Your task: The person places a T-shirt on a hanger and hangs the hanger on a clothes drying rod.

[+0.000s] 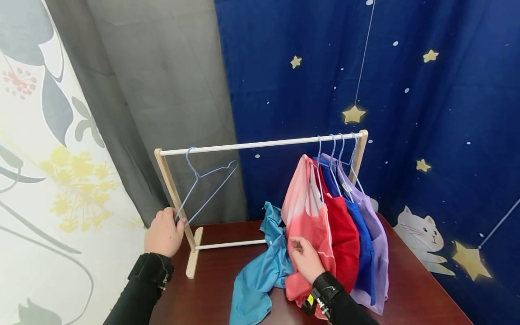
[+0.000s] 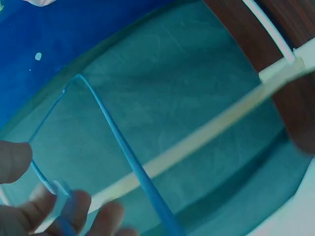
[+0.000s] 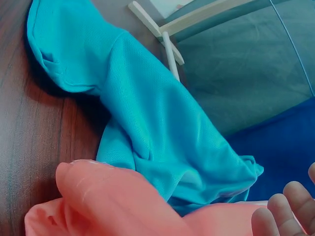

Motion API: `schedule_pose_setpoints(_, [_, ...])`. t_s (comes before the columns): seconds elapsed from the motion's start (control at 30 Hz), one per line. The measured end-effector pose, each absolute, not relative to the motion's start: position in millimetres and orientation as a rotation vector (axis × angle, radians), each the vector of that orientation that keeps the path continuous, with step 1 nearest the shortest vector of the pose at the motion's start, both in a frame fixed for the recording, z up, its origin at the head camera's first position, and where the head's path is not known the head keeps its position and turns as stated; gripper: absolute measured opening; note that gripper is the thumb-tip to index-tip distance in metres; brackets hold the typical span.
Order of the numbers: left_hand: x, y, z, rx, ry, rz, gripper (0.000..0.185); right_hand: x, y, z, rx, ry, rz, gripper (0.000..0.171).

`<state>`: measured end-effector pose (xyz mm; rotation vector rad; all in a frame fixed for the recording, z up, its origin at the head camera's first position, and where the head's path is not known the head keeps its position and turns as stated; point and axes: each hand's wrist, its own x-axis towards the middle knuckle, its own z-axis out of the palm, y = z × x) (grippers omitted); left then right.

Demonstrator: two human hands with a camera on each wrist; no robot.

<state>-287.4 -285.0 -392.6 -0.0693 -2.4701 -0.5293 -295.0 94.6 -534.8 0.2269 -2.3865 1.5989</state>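
Note:
A blue clothes hanger (image 1: 197, 176) hooks over the rack's top rail (image 1: 243, 146) near its left end, tilted with one corner low. My left hand (image 1: 164, 232) holds that low corner; in the left wrist view, the hanger (image 2: 126, 147) runs past the thumb and between the fingers (image 2: 110, 216). My right hand (image 1: 306, 259) is in front of a pink top (image 1: 298, 212) hanging at the right, its fingers (image 3: 266, 221) loosely bent with nothing seen between them. Beside it, a teal garment (image 1: 260, 271) lies crumpled on the table and over the rack's lower bar.
Red (image 1: 343, 239), blue (image 1: 361, 253) and purple (image 1: 378, 253) garments hang on hangers at the rail's right end, close behind the pink one. The wooden rack's left foot (image 1: 194, 257) stands on the brown table (image 1: 410, 280). Grey and starry blue curtains hang behind.

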Motion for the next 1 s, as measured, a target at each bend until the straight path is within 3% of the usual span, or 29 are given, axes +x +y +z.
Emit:
schedule_pose_setpoints(0.27, [-299.3, -277.0, -382.6, -0.227, -2.725, -0.918, 0.010, -298.6, 91.8, -544.2, 0.191, -2.401, 1.626, 0.031])
schedule_pose_setpoints(0.53, [-296.9, -259.9, -383.0, -0.174, -2.608, -1.655, 0.013, -299.9, 87.3, -553.5, 0.220, -2.446, 1.621, 0.029])
schedule_pose_setpoints(0.8, [-274.8, -256.9, -378.1, -0.232, -2.592, -1.446, 0.013, -305.2, 84.2, -549.9, 0.328, -2.482, 1.470, 0.029])
schedule_pose_setpoints(1.0, [-255.2, -246.0, -398.9, -0.242, -2.561, -1.281, 0.017, -319.0, 69.3, -548.6, 0.491, -2.425, 1.241, 0.030])
